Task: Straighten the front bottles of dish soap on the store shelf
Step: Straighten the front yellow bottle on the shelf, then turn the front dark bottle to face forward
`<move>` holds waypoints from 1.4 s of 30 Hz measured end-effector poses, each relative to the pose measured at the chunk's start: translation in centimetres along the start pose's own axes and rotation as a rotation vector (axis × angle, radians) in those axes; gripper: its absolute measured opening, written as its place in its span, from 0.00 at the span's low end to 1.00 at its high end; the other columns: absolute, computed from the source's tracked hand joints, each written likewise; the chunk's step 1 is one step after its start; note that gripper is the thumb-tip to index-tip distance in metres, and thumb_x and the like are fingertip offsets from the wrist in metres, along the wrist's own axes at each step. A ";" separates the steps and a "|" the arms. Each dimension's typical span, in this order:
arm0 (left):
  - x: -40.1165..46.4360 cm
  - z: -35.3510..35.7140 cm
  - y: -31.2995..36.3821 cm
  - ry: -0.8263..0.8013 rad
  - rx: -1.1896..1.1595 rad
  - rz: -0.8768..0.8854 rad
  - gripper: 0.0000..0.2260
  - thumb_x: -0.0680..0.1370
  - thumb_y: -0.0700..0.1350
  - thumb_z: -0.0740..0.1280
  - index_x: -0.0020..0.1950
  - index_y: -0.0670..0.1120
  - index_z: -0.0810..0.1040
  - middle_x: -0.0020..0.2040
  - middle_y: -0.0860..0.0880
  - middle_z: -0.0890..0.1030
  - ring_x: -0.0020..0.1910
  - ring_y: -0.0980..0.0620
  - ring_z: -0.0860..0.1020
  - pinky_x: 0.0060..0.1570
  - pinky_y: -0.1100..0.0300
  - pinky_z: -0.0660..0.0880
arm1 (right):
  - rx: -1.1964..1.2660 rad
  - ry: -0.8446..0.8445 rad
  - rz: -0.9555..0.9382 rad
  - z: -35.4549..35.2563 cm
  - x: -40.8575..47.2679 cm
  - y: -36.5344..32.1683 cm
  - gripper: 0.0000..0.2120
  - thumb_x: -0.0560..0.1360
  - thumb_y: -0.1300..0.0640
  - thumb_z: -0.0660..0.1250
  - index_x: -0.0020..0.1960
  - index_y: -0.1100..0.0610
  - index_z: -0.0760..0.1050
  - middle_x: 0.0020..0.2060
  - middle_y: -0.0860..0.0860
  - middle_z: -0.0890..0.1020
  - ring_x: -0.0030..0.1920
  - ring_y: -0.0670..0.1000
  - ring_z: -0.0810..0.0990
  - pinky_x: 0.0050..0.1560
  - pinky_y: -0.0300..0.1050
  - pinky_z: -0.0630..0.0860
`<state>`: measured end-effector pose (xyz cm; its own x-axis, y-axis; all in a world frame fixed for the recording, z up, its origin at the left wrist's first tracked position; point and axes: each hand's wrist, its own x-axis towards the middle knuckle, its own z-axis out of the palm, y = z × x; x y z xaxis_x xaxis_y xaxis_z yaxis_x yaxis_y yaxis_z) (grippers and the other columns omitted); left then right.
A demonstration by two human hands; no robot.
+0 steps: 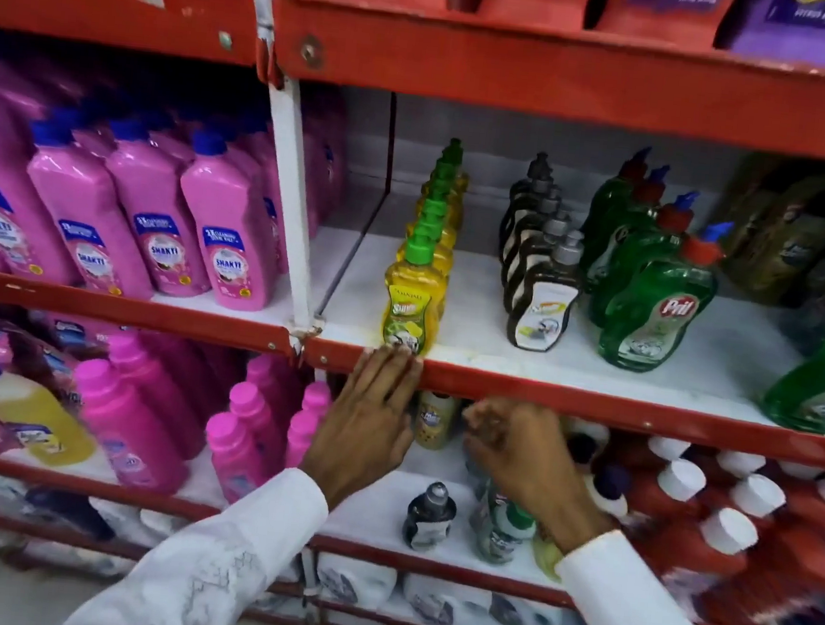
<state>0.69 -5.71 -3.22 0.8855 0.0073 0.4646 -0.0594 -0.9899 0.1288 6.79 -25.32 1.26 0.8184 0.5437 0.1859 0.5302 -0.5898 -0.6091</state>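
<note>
My left hand (pixel 373 409) lies flat and empty, fingertips at the red shelf lip (pixel 593 400) just beneath the front yellow dish soap bottle (pixel 408 307), to square it to the edge. My right hand (pixel 518 448), loosely curled, holds nothing I can see. White shelf on both sides gives turning room.

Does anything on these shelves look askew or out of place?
Yes. The front green bottle leans left instead of standing upright, and a lone yellow bottle lies tilted among pink ones on the lower shelf. The front yellow bottle looks upright, with the left hand at its base.
</note>
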 end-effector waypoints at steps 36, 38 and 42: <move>0.6 -1.2 2.3 0.048 -0.059 -0.196 0.29 0.71 0.42 0.71 0.71 0.41 0.67 0.69 0.41 0.73 0.69 0.42 0.70 0.70 0.47 0.70 | -0.059 0.398 0.095 -15.3 6.3 -6.3 0.15 0.58 0.53 0.81 0.40 0.60 0.85 0.33 0.53 0.86 0.35 0.50 0.85 0.40 0.49 0.84; 0.5 -1.1 2.4 0.042 -0.056 -0.198 0.31 0.71 0.43 0.71 0.72 0.41 0.66 0.69 0.40 0.72 0.70 0.42 0.69 0.70 0.46 0.70 | -0.079 0.375 0.120 -14.8 7.8 -5.4 0.15 0.58 0.52 0.82 0.40 0.59 0.85 0.34 0.52 0.86 0.35 0.50 0.84 0.42 0.48 0.84; 0.4 -0.9 2.8 0.029 -0.039 -0.204 0.33 0.70 0.44 0.72 0.73 0.40 0.65 0.70 0.40 0.71 0.71 0.42 0.67 0.71 0.46 0.69 | -0.085 0.347 0.149 -13.7 9.6 -3.7 0.14 0.59 0.53 0.83 0.40 0.57 0.85 0.36 0.52 0.85 0.35 0.48 0.83 0.41 0.45 0.83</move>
<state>0.52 -8.32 -1.91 0.8676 0.2119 0.4498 0.1018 -0.9612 0.2564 15.70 -26.12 15.84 0.9065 0.2221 0.3591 0.4042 -0.7024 -0.5859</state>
